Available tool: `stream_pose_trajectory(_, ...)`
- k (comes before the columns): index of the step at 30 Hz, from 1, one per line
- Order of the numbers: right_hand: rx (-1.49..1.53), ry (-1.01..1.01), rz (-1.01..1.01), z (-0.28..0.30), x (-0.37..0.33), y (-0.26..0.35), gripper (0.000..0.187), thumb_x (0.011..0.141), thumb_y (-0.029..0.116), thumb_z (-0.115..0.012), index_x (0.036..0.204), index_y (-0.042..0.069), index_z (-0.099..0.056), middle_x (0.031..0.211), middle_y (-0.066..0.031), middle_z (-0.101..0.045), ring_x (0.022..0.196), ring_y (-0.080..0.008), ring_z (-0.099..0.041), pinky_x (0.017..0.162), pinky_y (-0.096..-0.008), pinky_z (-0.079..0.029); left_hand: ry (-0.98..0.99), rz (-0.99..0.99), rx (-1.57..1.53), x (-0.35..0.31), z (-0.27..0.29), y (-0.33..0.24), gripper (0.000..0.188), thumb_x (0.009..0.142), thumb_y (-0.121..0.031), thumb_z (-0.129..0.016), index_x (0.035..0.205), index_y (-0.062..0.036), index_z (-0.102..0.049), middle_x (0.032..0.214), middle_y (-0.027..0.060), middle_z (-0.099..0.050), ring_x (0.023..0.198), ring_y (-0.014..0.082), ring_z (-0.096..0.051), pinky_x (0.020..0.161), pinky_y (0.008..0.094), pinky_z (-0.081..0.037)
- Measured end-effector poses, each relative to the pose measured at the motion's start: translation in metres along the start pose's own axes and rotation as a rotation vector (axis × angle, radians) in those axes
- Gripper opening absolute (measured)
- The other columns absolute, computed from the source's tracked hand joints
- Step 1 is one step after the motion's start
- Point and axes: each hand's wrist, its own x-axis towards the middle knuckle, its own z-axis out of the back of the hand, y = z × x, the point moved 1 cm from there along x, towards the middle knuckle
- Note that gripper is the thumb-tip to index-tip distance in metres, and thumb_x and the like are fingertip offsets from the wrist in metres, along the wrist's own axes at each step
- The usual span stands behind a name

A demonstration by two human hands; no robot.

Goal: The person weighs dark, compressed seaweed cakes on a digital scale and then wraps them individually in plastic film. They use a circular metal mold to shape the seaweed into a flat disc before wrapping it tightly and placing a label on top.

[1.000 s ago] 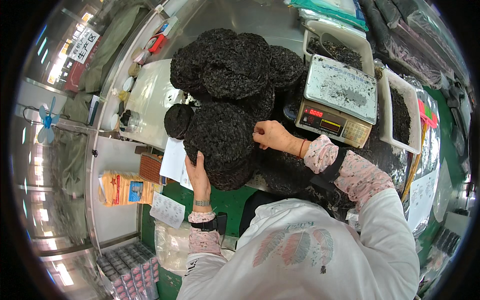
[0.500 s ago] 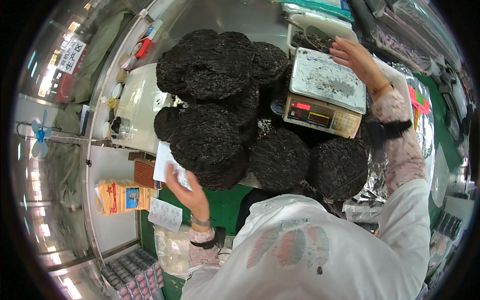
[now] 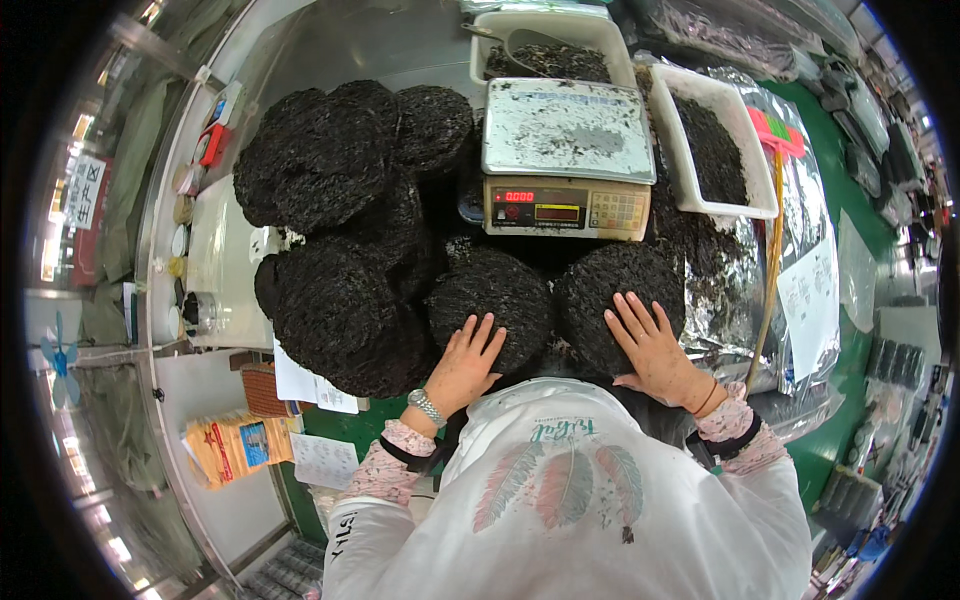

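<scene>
Head view: dark discs [image 3: 497,288] lie under left grip [image 3: 463,368] and right grip [image 3: 656,362].

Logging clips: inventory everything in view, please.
round cakes: several, black, left and front centre
scale: one, silver and beige, centre
trays: two, white, behind and right of scale
scoop: one, grey, rear tray
pole: one, yellow, pink head, right
foil: count unclear, silver, right
papers: several, white, both sides
bag: one, yellow, lower left
fan: one, blue, far left
shirt: one, white, bottom
left hand: one, bare, on middle cake
right hand: one, bare, on right cake
</scene>
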Motion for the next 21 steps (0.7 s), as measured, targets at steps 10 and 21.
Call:
stream_pose_trajectory(10,0.589,-0.481,-0.026,0.046,-0.031,-0.047,0.073,0.087,0.022,-0.076,0.150,-0.002,-0.048,0.151,-0.0203,-0.054,0.141,-0.0363,-0.051,0.118,-0.0462,-0.040,-0.631,0.066,-0.227,-0.015,0.090,-0.013,0.038,0.097,-0.008,-0.061,0.133,0.0041,-0.060,0.129,0.0225,-0.066,0.118,0.0326,-0.066,0.104,0.0392,-0.050)
stream_pose_trajectory(21,2.319,-1.076,-0.426,0.019,-0.049,-0.117,0.036,0.106,0.022,-0.060,0.137,0.004,-0.061,0.137,-0.0105,-0.067,0.124,-0.0276,-0.063,0.110,-0.0449,-0.049,-1.116,0.170,-1.058,0.129,0.116,-0.016,0.041,0.112,-0.021,-0.050,0.143,0.0054,-0.049,0.131,0.0077,-0.062,0.114,0.0177,-0.060,0.101,0.0288,-0.047)
